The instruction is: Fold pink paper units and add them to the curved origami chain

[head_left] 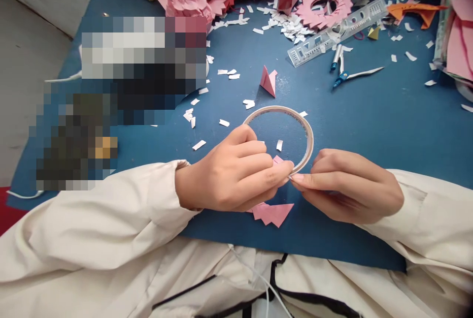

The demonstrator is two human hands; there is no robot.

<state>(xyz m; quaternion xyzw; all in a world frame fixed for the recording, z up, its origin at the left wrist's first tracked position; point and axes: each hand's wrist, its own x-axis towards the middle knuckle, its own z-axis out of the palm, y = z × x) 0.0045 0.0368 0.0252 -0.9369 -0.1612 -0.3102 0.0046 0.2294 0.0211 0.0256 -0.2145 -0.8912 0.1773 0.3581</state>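
My left hand (231,173) grips a thin, nearly used-up roll of tape (310,138) by its left and near side, holding it above the blue table. The thumb and index finger of my right hand (351,185) are pinched together at the roll's near edge, close to the left fingertips. Whether a loose tape end sits in that pinch is too small to tell. Beneath my left hand lies a zigzag-edged pink folded paper piece (273,213), partly hidden by the fingers. Beyond the roll stands a small pink folded paper piece (269,81).
White paper scraps (223,122) are scattered over the table (369,131). At the back are a clear ruler (336,32), a compass (340,74), a pink paper ring (325,8) and orange folded paper (416,13). Blurred-out items (144,62) stand at the left.
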